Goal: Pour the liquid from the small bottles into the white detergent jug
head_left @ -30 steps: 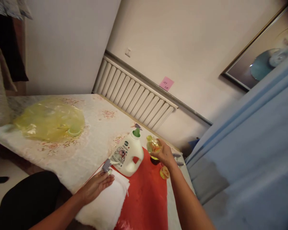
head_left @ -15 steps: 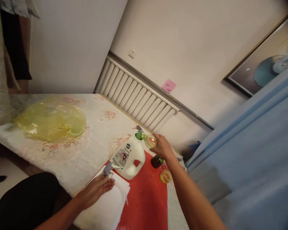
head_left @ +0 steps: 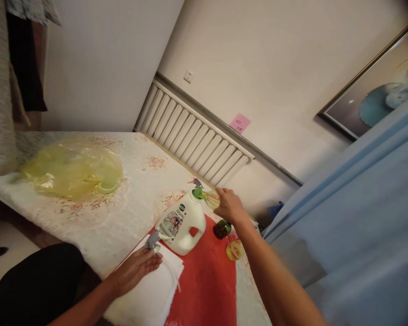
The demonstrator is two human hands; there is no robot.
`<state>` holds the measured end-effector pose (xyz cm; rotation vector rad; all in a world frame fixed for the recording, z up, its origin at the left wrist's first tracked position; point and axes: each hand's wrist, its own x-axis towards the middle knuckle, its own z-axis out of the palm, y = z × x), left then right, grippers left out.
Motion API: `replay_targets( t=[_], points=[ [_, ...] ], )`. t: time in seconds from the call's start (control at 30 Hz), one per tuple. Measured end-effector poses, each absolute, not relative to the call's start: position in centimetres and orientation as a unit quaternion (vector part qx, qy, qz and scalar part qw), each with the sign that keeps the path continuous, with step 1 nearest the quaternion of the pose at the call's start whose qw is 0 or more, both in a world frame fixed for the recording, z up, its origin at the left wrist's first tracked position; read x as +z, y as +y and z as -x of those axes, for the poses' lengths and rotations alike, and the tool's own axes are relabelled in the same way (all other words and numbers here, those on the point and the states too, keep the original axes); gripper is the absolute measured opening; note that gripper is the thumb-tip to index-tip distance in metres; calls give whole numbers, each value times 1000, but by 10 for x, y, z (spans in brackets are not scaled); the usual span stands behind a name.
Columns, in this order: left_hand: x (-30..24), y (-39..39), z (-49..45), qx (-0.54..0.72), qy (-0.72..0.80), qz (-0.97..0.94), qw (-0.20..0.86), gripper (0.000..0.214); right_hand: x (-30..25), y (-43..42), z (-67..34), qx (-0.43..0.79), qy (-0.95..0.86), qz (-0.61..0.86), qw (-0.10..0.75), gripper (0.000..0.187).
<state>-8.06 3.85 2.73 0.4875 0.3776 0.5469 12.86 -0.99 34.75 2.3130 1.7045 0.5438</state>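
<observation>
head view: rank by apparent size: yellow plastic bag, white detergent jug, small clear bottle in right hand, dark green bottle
1. yellow plastic bag, though it lies farther from the camera
2. white detergent jug
3-4. small clear bottle and dark green bottle: similar; the right hand hides part of the clear one, so unranked.

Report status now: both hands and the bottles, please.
Right hand tips small bottle into funnel on white jug. Left hand flat on white cloth, beside spray head. Nothing blocks the pour.
</observation>
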Motion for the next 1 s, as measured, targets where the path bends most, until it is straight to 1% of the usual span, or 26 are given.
replay_targets(
  t=[0.17, 0.4, 0.73, 1.0],
  points=[
    [27, 39, 80, 264, 181, -238, 917, 26, 347, -7, -131, 194, 577, -785, 116, 56],
    [24, 39, 80, 262, 173, -240, 919, 24, 346, -4, -133, 219, 584, -772, 126, 53],
    [24, 40, 80, 260, 173, -234, 921, 24, 350, -2, -130, 244, 589, -756, 147, 55],
    [26, 39, 80, 264, 174, -233, 920, 28, 354, 1, -128, 265, 594, -742, 161, 57]
  ],
)
